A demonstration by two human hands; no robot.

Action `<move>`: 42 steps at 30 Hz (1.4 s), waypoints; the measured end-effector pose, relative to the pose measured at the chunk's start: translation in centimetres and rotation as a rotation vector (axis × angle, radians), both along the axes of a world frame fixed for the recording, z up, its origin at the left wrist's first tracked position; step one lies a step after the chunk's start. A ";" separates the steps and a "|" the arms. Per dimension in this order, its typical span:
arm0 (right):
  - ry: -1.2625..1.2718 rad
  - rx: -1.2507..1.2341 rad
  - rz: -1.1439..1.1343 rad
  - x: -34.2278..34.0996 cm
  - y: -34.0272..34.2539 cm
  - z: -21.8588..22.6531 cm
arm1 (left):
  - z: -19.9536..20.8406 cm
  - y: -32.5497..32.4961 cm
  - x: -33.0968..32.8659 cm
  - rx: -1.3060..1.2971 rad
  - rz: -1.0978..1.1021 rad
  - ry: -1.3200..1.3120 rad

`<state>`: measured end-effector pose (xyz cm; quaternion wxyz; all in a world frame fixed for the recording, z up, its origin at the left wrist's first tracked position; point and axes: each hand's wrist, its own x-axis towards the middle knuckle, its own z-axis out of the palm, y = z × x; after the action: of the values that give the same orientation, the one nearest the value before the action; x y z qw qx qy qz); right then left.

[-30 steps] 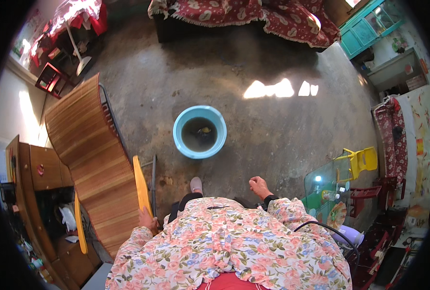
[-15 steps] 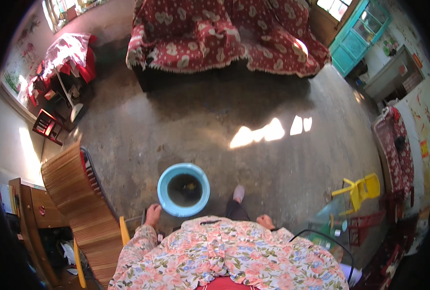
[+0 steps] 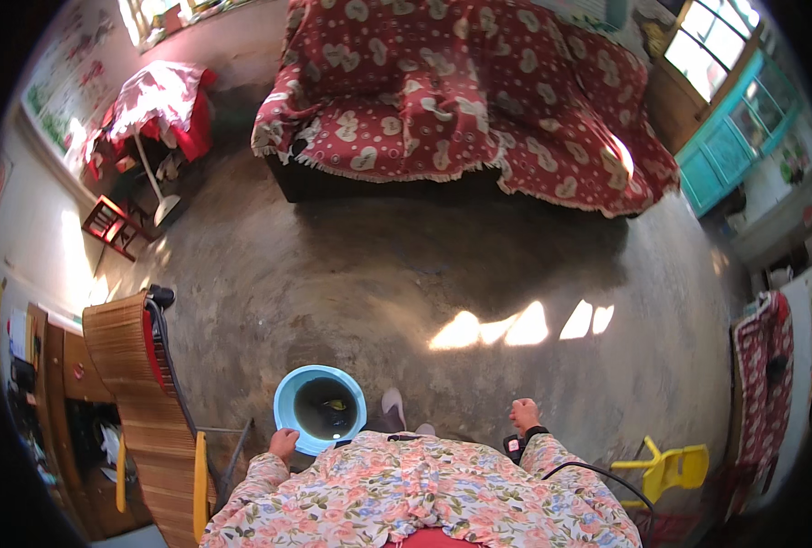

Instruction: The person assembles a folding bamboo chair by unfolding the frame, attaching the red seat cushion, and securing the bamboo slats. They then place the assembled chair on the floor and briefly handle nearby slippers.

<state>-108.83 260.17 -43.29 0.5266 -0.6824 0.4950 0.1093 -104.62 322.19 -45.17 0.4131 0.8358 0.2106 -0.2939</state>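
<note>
A light blue round basin [image 3: 284, 400] is in front of me, a little to my left. Dark water [image 3: 316, 399] fills its lower part, and something yellowish shows in it. My left hand [image 3: 284, 443] is closed at the basin's near left rim and appears to grip it; the fingertips are hidden. I cannot tell whether the basin rests on the floor. Out to the right, my right hand [image 3: 523, 416] is curled into a loose fist with nothing visible in it. A black band [image 3: 515, 446] is at that wrist. My floral sleeves reach to both hands.
Left of me stands a slatted wooden chair [image 3: 141, 384] beside a desk [image 3: 86, 365]. A sofa under a red patterned cover [image 3: 379, 128] spans the far side. A yellow chair [image 3: 675, 468] is at the right. Concrete floor [image 3: 397, 265] with sunlit patches lies between.
The view has shifted, so the sofa sits lower in the picture. My right hand has risen forward, away from my body. My left hand stays at the basin's rim, and my feet have changed place.
</note>
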 end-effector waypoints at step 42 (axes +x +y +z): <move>0.109 0.053 1.411 86.7 40.4 2.8 | 1.3 15.1 37.1 -0.148 1.544 -0.330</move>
<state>-22.14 300.55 -40.45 0.3210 -0.8208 -0.0424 0.4705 -67.52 337.31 -43.91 0.5807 0.4567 0.6466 0.1902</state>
